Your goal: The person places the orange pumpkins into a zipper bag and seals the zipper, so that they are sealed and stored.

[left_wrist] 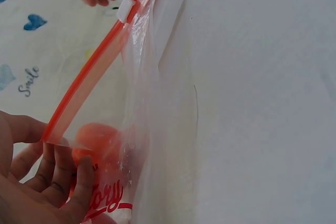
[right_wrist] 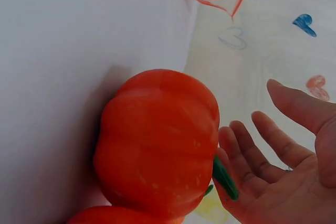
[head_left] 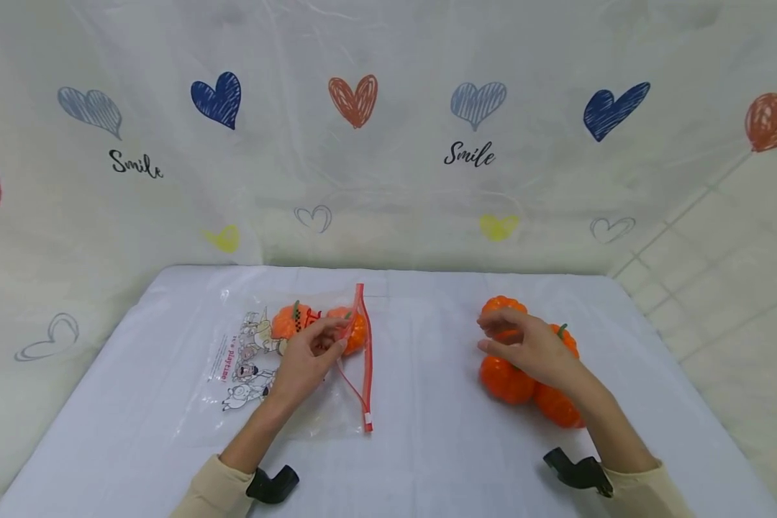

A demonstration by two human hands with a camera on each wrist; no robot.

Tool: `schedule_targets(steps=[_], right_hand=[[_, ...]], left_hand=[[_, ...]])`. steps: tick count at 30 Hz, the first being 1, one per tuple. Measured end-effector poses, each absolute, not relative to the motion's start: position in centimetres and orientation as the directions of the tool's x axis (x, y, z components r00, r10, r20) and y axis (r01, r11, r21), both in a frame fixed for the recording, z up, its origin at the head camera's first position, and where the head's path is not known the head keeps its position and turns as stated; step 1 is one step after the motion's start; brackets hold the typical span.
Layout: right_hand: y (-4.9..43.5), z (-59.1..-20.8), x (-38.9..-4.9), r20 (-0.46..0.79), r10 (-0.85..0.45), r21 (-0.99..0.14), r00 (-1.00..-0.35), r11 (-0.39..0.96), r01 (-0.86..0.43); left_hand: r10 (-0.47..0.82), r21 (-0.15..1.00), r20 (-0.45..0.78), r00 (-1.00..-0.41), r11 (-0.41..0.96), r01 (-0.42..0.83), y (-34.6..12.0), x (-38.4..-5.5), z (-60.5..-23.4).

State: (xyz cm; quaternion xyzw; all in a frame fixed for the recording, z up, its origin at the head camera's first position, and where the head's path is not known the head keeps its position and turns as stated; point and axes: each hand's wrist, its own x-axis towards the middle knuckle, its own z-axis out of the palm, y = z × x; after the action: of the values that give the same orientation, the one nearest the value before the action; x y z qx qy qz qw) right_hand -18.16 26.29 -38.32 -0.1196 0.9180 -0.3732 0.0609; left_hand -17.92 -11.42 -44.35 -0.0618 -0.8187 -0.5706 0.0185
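Observation:
My left hand (head_left: 307,363) pinches the red edge of the mouth of a clear zip bag (head_left: 197,410), which lies on the left of the table. Two orange toy pumpkins (head_left: 285,322) are inside the bag, seen through the printed plastic. A white slider (left_wrist: 126,9) sits at one end of the red zip strip (left_wrist: 79,87). Over on the right, my right hand (head_left: 534,349) hovers above several loose orange toy pumpkins (head_left: 506,381), its fingers extended and holding nothing. In the right wrist view, a pumpkin (right_wrist: 157,140) with a green stem lies beside the open palm.
A white cloth covers the table (head_left: 421,403). Behind it hangs a pale backdrop (head_left: 401,165) printed with hearts and the word Smile. Black wrist mounts (head_left: 273,485) show at both sleeves.

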Motion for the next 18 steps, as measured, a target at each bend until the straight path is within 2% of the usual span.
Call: schedule_targets(steps=[18], right_hand=[[28.4, -38.8, -17.5, 0.013, -0.291, -0.649, -0.957, 0.725, -0.230]], left_hand=[[0.092, 0.946, 0.101, -0.991, 0.299, 0.124, -11.6, -18.1, -44.7]])
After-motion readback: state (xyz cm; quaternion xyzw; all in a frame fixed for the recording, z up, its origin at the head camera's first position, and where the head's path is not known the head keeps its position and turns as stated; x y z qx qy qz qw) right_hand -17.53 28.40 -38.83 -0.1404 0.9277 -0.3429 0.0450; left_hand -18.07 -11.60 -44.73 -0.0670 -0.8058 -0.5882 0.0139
